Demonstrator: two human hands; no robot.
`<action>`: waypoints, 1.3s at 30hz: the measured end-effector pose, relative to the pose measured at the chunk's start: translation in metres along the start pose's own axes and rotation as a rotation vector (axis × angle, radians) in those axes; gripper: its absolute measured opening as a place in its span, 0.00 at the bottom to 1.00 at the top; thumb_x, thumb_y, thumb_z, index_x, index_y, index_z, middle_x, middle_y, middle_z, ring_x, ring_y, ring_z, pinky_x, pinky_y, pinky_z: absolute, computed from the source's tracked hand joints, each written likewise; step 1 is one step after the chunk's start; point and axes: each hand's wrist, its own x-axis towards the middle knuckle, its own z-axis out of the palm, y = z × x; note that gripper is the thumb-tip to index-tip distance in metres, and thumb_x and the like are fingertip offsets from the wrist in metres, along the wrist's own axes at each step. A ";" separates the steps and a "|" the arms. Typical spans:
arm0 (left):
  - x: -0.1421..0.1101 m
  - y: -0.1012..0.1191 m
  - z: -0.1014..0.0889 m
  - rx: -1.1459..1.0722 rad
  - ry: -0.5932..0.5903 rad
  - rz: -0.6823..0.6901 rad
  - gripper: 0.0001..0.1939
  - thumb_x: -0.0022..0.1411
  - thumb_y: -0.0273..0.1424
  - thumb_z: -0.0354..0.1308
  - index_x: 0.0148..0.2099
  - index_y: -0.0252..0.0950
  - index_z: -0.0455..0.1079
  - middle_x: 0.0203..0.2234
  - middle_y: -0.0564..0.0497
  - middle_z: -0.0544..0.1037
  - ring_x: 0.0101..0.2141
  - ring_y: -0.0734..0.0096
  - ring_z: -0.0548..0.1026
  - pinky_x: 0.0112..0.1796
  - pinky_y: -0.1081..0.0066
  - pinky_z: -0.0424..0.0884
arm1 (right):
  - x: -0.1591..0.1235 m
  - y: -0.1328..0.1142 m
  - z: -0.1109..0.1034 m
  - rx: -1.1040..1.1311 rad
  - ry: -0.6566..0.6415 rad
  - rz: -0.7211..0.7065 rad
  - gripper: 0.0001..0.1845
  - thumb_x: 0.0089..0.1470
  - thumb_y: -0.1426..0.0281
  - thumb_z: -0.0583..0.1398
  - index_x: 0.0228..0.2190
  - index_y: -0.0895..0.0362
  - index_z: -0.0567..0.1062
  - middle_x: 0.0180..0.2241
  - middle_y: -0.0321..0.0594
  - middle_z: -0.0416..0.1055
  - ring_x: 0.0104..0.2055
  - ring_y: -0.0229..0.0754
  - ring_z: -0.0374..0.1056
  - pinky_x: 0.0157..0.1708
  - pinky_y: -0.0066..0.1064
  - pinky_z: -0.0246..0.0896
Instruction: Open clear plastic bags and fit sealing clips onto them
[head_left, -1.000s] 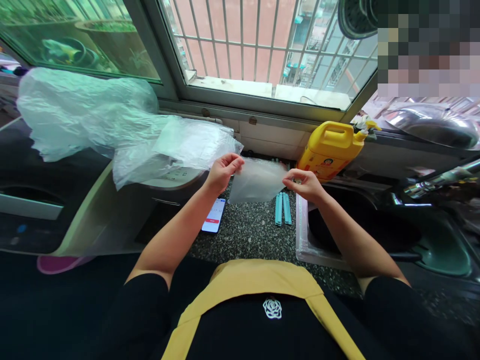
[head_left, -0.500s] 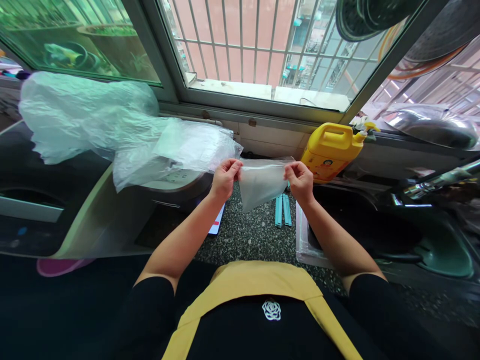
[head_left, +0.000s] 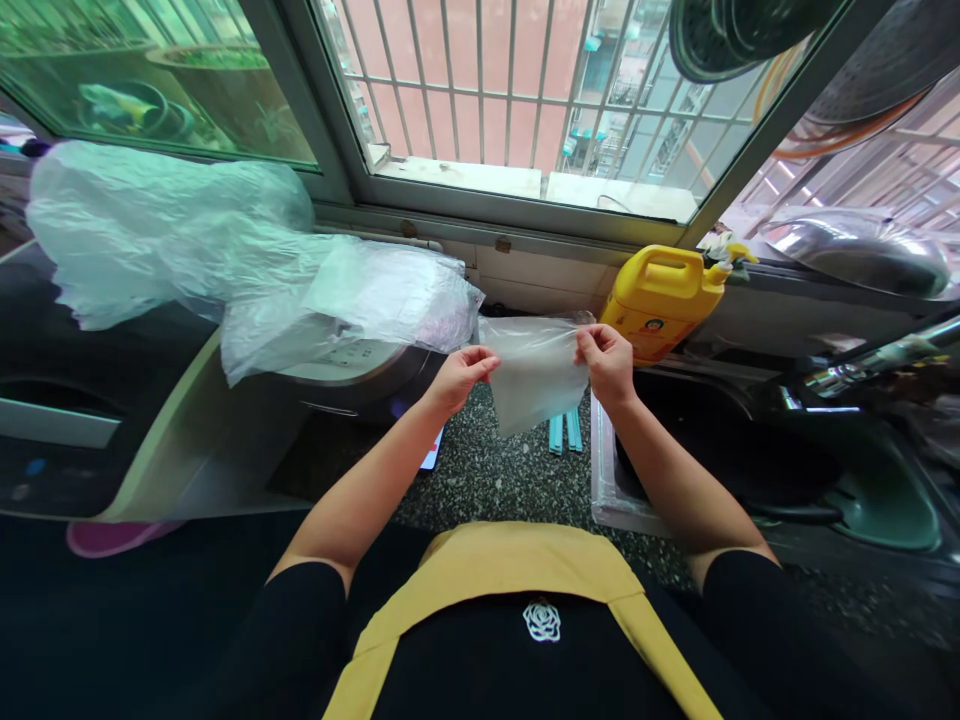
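A small translucent plastic bag is stretched in the air above the speckled countertop. My left hand pinches its left edge, below the top corner. With thumb and fingers closed, my right hand grips the bag near its upper right corner. Below the bag, light-blue strips lie on the counter, their upper ends hidden behind it. Part of a phone shows beneath my left forearm.
Large crumpled clear plastic covers a rounded appliance at left. A yellow jug stands behind my right hand. A clear plastic tray lies beside the dark sink at right. A barred window is ahead.
My left hand has moved down along the bag's left edge, leaving the top left corner loose. The right hand has shifted slightly right, still gripping the bag.
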 end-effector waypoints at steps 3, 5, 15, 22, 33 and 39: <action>0.000 0.004 0.001 -0.069 0.029 -0.007 0.11 0.42 0.31 0.67 0.24 0.33 0.66 0.16 0.58 0.69 0.19 0.83 0.66 0.24 0.79 0.63 | -0.004 0.006 -0.003 0.080 -0.044 0.097 0.25 0.45 0.48 0.61 0.36 0.55 0.66 0.21 0.31 0.67 0.21 0.34 0.65 0.24 0.28 0.63; 0.001 0.007 0.001 -0.122 0.050 -0.016 0.11 0.43 0.30 0.66 0.25 0.33 0.66 0.18 0.57 0.71 0.20 0.83 0.67 0.25 0.79 0.64 | -0.012 0.012 -0.003 0.108 -0.090 0.142 0.33 0.45 0.47 0.61 0.46 0.54 0.62 0.24 0.33 0.70 0.25 0.37 0.68 0.28 0.31 0.66; 0.004 0.007 -0.006 -0.153 0.116 -0.091 0.09 0.50 0.31 0.62 0.28 0.34 0.63 0.18 0.56 0.72 0.19 0.81 0.70 0.23 0.79 0.66 | -0.039 0.024 0.007 0.003 -0.133 0.105 0.38 0.46 0.62 0.63 0.56 0.50 0.54 0.26 0.33 0.67 0.30 0.40 0.67 0.37 0.36 0.67; -0.009 -0.009 -0.009 -0.098 0.108 -0.021 0.21 0.47 0.26 0.63 0.46 0.36 0.65 0.21 0.57 0.74 0.23 0.78 0.73 0.26 0.77 0.68 | -0.033 0.021 0.001 -0.047 -0.139 0.075 0.33 0.49 0.64 0.60 0.55 0.51 0.55 0.28 0.35 0.68 0.29 0.40 0.66 0.34 0.36 0.66; -0.008 -0.008 -0.015 0.054 0.143 0.210 0.13 0.42 0.29 0.65 0.34 0.34 0.73 0.22 0.56 0.75 0.28 0.76 0.75 0.35 0.72 0.70 | -0.027 0.011 -0.008 -0.066 -0.173 0.012 0.16 0.45 0.63 0.61 0.37 0.52 0.66 0.20 0.28 0.59 0.22 0.34 0.58 0.24 0.29 0.57; -0.007 -0.023 -0.034 0.156 0.137 0.223 0.17 0.45 0.34 0.65 0.39 0.34 0.72 0.24 0.53 0.77 0.30 0.72 0.75 0.38 0.69 0.70 | -0.030 0.017 -0.009 -0.305 -0.278 -0.099 0.07 0.44 0.65 0.60 0.28 0.55 0.73 0.25 0.36 0.70 0.28 0.39 0.65 0.32 0.34 0.63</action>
